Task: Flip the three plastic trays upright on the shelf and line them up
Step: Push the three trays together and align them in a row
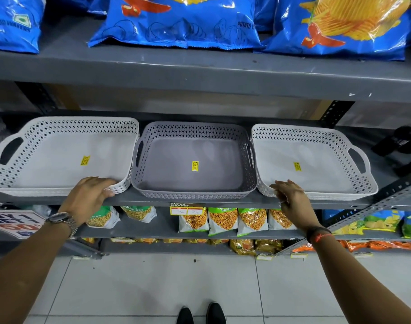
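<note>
Three perforated plastic trays stand upright side by side on the grey shelf (200, 201). The left white tray (48, 160) and the right white tray (316, 164) flank the grey tray (195, 181), and each carries a yellow sticker inside. My left hand (90, 195) rests on the front right corner of the left white tray, fingers curled over its rim. My right hand (291, 197) touches the front left corner of the right white tray, fingers spread along the rim. The trays' sides touch or nearly touch.
Blue crisp bags (176, 22) fill the shelf above. Snack packets (223, 220) line the shelf below, with a price label (188, 209) on the shelf edge. A promotion sign (15, 223) hangs at the left. Dark objects (396, 141) lie right of the trays. My shoes (200, 313) stand on tiled floor.
</note>
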